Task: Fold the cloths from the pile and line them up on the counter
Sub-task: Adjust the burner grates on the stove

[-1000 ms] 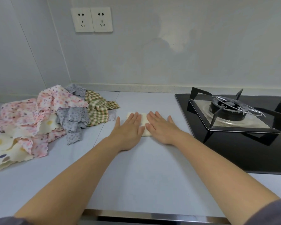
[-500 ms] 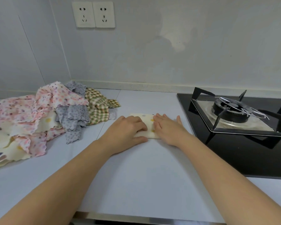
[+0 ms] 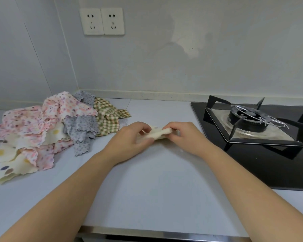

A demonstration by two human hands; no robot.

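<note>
A small folded cream cloth [image 3: 158, 133] is lifted a little off the pale counter [image 3: 156, 186], just left of the hob. My left hand [image 3: 129, 140] pinches its left end and my right hand [image 3: 184, 137] pinches its right end, fingers curled round the edges. Most of the cloth is hidden behind my fingers. The pile of loose cloths [image 3: 42, 130] lies at the left: pink flowered, grey dotted, green checked and cream dotted pieces, all crumpled.
A black gas hob [image 3: 269, 154] with a burner and metal pan stand [image 3: 250, 119] fills the right side, close to my right hand. Two wall sockets [image 3: 101, 20] sit above. The counter's metal front edge [image 3: 164, 233] runs along the bottom.
My hands lay flat on the folded cloth a second ago. They then curled round its ends and have now raised it off the counter.
</note>
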